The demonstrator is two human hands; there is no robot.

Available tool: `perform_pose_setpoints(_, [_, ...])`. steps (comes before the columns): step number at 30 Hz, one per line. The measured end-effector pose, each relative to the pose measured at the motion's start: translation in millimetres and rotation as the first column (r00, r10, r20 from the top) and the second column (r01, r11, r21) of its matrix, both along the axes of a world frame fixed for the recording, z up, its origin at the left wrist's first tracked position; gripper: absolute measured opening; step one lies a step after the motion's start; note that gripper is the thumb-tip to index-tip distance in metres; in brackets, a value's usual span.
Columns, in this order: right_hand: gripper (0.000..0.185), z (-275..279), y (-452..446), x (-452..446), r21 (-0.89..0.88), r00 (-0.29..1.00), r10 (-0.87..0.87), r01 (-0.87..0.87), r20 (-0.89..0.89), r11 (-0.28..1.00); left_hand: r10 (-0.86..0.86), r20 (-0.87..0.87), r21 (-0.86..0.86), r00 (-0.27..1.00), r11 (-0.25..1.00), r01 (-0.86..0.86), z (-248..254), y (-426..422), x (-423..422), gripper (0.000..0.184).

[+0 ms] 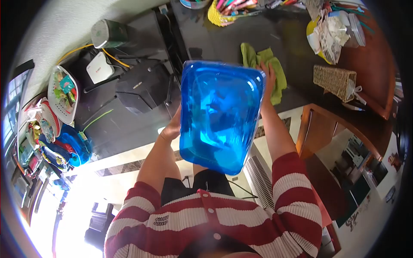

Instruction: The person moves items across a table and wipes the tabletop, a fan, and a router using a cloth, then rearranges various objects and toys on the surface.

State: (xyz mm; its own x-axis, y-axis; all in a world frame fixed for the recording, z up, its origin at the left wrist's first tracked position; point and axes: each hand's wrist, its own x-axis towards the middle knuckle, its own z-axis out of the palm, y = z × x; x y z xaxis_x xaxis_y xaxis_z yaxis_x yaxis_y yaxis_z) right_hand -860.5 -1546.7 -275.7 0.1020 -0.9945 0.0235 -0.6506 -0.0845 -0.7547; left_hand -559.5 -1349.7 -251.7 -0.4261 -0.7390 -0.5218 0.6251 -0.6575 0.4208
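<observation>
A translucent blue plastic bin is held up in front of me, tilted, over the front edge of the dark table. My left hand grips its left side, with most of the fingers hidden behind the plastic. Beside the bin's upper right edge, my right hand has its fingers on a crumpled green cloth, holding it. Part of that hand is covered by the bin's rim, so I cannot tell whether it also touches the bin.
On the dark table to the left are a black router, a white box and a white basket. A yellow basket with pens stands at the back. A woven basket and a wooden chair are on the right.
</observation>
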Motion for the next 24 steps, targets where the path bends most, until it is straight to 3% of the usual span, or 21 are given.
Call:
perform_pose_setpoints(3, [0.032,7,8,-10,0.092,0.987,-0.066,0.053,0.150,0.994,0.099,-0.009,-0.101,0.995,0.990,-0.100,13,-10,-11,0.135])
perform_pose_setpoints(4, [0.032,23,13,-14,0.148,0.990,-0.093,0.077,0.103,0.986,0.092,0.102,-0.171,0.991,0.982,-0.074,12,-13,-14,0.136])
perform_pose_setpoints(6, [0.036,66,20,-19,0.292,0.988,-0.151,0.143,0.006,0.946,0.134,0.154,-0.141,0.979,0.984,-0.112,-6,0,-16,0.138])
perform_pose_setpoints(9, [0.050,82,49,-75,0.614,0.958,-0.180,0.004,0.225,0.789,0.098,0.234,-0.071,0.967,0.994,-0.083,0,4,-15,0.141])
perform_pose_setpoints(11, [0.063,99,62,-86,0.775,0.866,-0.222,-0.253,0.449,0.579,0.081,0.184,-0.065,0.980,0.995,-0.070,13,0,-19,0.138])
perform_pose_setpoints(12, [0.070,103,65,-89,0.800,0.797,-0.268,-0.390,0.541,0.456,0.097,0.163,-0.096,0.982,0.992,-0.082,24,-6,-25,0.136])
perform_pose_setpoints(13, [0.086,101,68,-86,0.811,0.858,-0.105,-0.426,0.503,0.401,0.112,0.140,-0.125,0.984,0.988,-0.094,35,-12,-34,0.134])
perform_pose_setpoints(15, [0.087,117,60,-61,0.802,0.890,0.116,-0.449,0.441,0.393,0.094,0.084,-0.116,0.992,0.990,-0.084,37,-9,-40,0.130])
perform_pose_setpoints(18, [0.088,107,60,-45,0.789,0.853,0.182,-0.522,0.490,0.323,0.062,-0.018,-0.044,0.998,0.997,-0.063,32,2,-42,0.121])
perform_pose_setpoints(22, [0.089,112,66,-59,0.792,0.873,0.050,-0.462,0.484,0.399,0.057,-0.026,-0.024,0.998,0.998,-0.057,51,-9,-54,0.118])
perform_pose_setpoints(24, [0.086,128,57,-76,0.783,0.875,0.007,-0.436,0.483,0.445,0.055,0.002,-0.104,0.998,0.993,-0.055,74,-44,-72,0.118])
